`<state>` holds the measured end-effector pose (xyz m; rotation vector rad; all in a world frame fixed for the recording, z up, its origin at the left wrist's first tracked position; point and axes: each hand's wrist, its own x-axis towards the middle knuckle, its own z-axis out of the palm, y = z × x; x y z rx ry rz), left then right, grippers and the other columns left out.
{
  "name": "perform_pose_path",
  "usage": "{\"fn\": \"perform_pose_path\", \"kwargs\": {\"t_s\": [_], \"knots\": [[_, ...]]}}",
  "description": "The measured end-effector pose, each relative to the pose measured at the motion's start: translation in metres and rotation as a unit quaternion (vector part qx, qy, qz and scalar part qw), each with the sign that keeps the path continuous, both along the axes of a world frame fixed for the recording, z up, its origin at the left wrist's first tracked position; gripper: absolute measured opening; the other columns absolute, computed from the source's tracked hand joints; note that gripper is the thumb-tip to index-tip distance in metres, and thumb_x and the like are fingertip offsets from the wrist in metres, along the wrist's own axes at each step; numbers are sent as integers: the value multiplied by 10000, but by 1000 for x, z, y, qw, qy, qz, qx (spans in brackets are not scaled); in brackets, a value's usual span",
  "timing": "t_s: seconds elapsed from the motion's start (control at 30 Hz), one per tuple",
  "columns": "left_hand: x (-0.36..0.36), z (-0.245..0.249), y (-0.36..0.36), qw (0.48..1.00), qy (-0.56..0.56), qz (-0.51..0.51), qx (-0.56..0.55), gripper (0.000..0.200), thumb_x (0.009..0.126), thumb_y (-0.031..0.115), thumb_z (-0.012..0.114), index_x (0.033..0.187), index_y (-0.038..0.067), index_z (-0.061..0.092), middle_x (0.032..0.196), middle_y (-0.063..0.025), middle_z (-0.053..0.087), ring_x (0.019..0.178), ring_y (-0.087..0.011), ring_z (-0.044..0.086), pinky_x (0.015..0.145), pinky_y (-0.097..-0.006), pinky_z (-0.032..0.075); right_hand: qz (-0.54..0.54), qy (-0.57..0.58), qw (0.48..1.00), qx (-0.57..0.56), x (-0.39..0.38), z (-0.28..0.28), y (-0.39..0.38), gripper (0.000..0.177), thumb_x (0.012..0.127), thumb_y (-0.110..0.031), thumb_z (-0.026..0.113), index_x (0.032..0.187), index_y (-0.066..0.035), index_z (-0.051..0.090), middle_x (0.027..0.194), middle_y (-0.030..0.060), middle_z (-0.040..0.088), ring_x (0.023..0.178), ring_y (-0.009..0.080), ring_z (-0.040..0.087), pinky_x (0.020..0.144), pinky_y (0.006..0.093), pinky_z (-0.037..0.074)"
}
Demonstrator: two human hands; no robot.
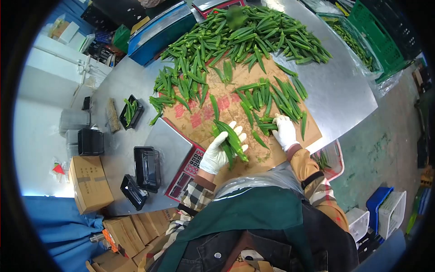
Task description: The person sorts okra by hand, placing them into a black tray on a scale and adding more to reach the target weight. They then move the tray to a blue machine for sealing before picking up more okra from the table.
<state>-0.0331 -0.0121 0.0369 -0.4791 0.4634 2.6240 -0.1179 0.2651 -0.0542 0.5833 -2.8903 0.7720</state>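
Several green okra pods [234,141] lie in my gloved left hand [216,156], with the fingers curled round them, above the cardboard sheet [199,119]. My gloved right hand [285,132] is at the near edge of a loose group of okra [265,97] on the cardboard, its fingers bent down at the pods. Whether it grips one is hidden. A large pile of okra [253,34] covers the far part of the cardboard and some of the metal table [344,99].
A red-framed scale [186,172] stands left of my left hand. Further left are empty black trays [147,168] and a black tray [138,117] with okra. A green crate [378,38] is at the far right, a blue metal box [161,34] at the far left.
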Motion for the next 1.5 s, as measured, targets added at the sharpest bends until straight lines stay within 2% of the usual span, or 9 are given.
{"fn": "perform_pose_path", "kwargs": {"t_s": [0.1, 0.2, 0.5, 0.63, 0.7, 0.8, 1.07, 1.4, 1.5], "knots": [[4, 4, 2, 1000, 10, 1, -9, 611, 1004, 211, 577, 1557, 128, 330, 1528, -126, 444, 1348, -336, 494, 1100, -593, 410, -10, 102, 994, 49, -11, -37, 0, 453, 696, -131, 780, 1095, -60, 578, 1106, 149, 629, 1072, 377, 562, 933, 459, 471], [11, -2, -8, 999, 14, -2, -31, 624, 1001, 201, 579, 1561, 115, 320, 1548, -130, 419, 1379, -334, 467, 1126, -588, 388, -85, -27, 996, -19, -16, -9, -20, 429, 728, -185, 797, 1080, -120, 561, 937, 172, 621, 856, 399, 634, 711, 491, 522], [24, -24, -23, 1000, 1, 4, -17, 667, 1016, 205, 561, 1575, 64, 226, 1579, -163, 335, 1419, -332, 404, 1172, -573, 345, 40, -25, 976, 212, 27, -24, -74, 268, 681, -275, 800, 843, -115, 660, 846, 110, 655, 854, 311, 675, 728, 437, 566], [26, -27, -22, 998, 3, -4, -65, 653, 1015, 189, 576, 1562, 66, 239, 1561, -173, 343, 1406, -330, 421, 1143, -544, 395, 23, -300, 953, -29, 22, 38, -80, 318, 777, -232, 793, 1012, -38, 703, 970, 112, 730, 901, 252, 703, 751, 386, 562], [24, -34, -16, 996, -6, 0, -88, 590, 1020, 200, 577, 1525, 64, 304, 1488, -160, 428, 1340, -323, 492, 1106, -523, 441, 12, -453, 839, -302, 16, 42, -83, 327, 813, -192, 795, 1070, -12, 702, 989, 85, 737, 905, 193, 697, 752, 351, 557], [18, -31, -1, 991, 11, 0, -131, 465, 1013, 186, 605, 1430, 67, 436, 1297, -92, 589, 1129, -245, 629, 999, -412, 515, 24, -510, 767, -389, 23, 52, -101, 406, 808, -136, 820, 1150, 13, 660, 1019, 56, 713, 918, 143, 660, 775, 308, 546], [6, -24, 29, 955, 111, 19, -274, 609, 941, 141, 706, 1463, 67, 399, 1358, -61, 561, 1252, -170, 530, 1072, -363, 420, 27, -375, 842, -387, 33, -29, -131, 897, 681, -202, 884, 1403, -5, 389, 1218, 143, 657, 1121, 261, 652, 979, 374, 518], [-3, -36, 21, 985, 35, 56, -161, 401, 969, 182, 646, 1329, 19, 577, 1171, -100, 680, 1099, -217, 645, 995, -364, 499, 68, -293, 929, -217, 59, 53, -135, 1292, 724, -345, 870, 1561, 74, -21, 1542, 316, 318, 1469, 376, 302, 1182, 378, 296], [0, -31, 7, 993, 54, 46, -92, 518, 981, 258, 605, 1421, 11, 486, 1296, -134, 627, 1179, -248, 612, 1048, -408, 478, 139, -382, 858, -315, 56, 110, -126, 1151, 774, -339, 835, 1552, 95, 107, 1578, 305, 263, 1509, 368, 213, 1208, 368, 240]]}}
